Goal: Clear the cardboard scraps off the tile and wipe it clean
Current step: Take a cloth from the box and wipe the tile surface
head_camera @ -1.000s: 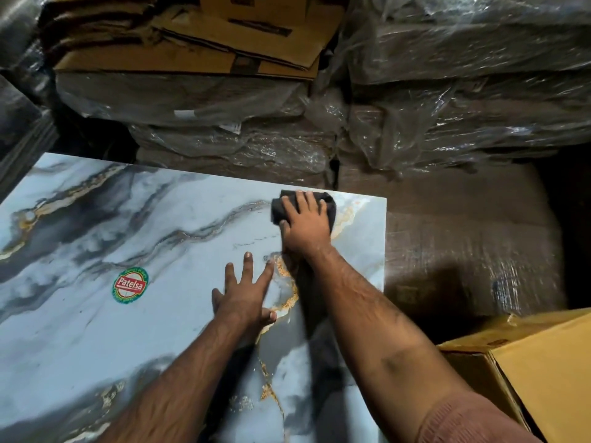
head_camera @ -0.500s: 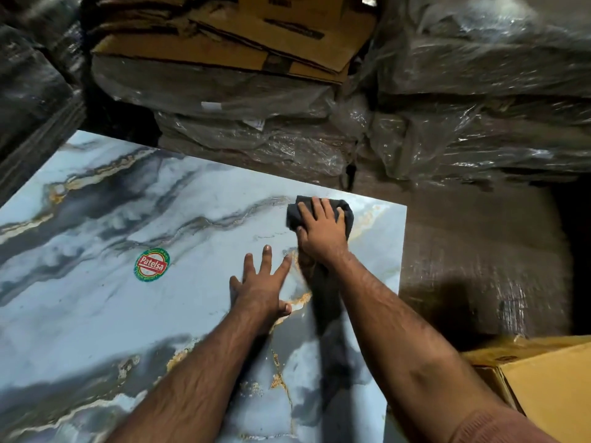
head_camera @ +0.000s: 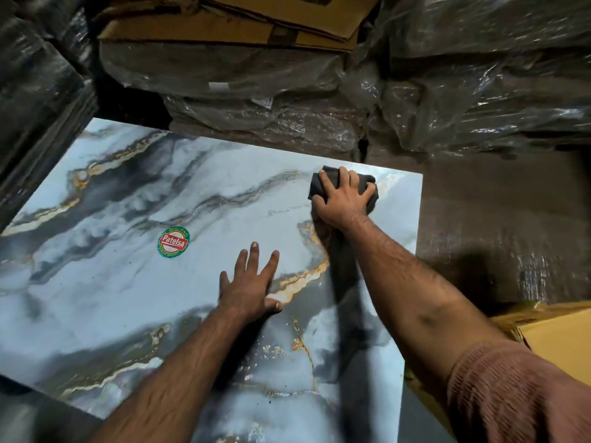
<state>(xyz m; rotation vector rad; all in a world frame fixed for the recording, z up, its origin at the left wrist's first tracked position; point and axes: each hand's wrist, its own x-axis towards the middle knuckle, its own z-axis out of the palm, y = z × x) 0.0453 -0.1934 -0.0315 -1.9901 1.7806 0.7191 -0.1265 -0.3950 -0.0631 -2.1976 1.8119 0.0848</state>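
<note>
On tile [head_camera: 134, 292]: left hand [head_camera: 248, 287] flat, fingers spread; right hand [head_camera: 343, 203] gripping cloth [head_camera: 319, 187]

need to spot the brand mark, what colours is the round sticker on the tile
The sticker has a green rim and a red band with white lettering, on the marbled tile; head view.

Marble-print tile [head_camera: 121, 298] is the carrying surface.
On it: round Patelsa sticker [head_camera: 174, 241] left of centre, dark cloth [head_camera: 323, 183] at far right corner, left hand [head_camera: 248, 287] flat mid-tile.
</note>
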